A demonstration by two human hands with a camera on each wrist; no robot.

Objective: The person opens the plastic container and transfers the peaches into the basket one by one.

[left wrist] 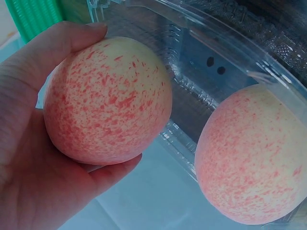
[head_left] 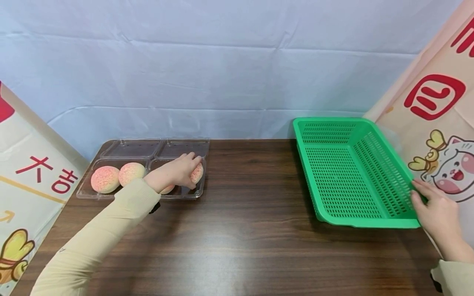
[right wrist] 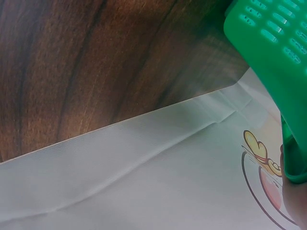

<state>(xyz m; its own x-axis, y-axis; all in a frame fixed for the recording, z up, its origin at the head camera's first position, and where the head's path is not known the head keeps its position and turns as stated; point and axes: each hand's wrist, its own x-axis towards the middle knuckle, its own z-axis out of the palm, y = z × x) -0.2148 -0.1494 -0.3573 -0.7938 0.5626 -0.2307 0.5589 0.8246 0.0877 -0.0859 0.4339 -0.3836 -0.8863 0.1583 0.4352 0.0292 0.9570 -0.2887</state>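
My left hand (head_left: 181, 169) grips a round pink-and-yellow speckled peach (left wrist: 110, 103), its thumb and fingers around the sides. This peach is at the right end of a clear plastic clamshell box (head_left: 201, 193); in the left wrist view it looks raised at the box's edge. Another peach (left wrist: 252, 155) lies in the box beside it, mostly hidden under my wrist in the head view. In the left compartment sit a pinker peach (head_left: 105, 179) and a yellower peach (head_left: 131, 173). Far right, my right hand (head_left: 438, 209) holds the rim of a green plastic basket (head_left: 357, 222) near its front right corner.
The box's open lid (head_left: 181, 148) lies back toward the pale cloth wall (head_left: 237, 78). A dark wooden table (head_left: 252, 197) stretches between box and basket. Printed sheets (head_left: 400, 123) hang along both sides. The basket holds nothing visible.
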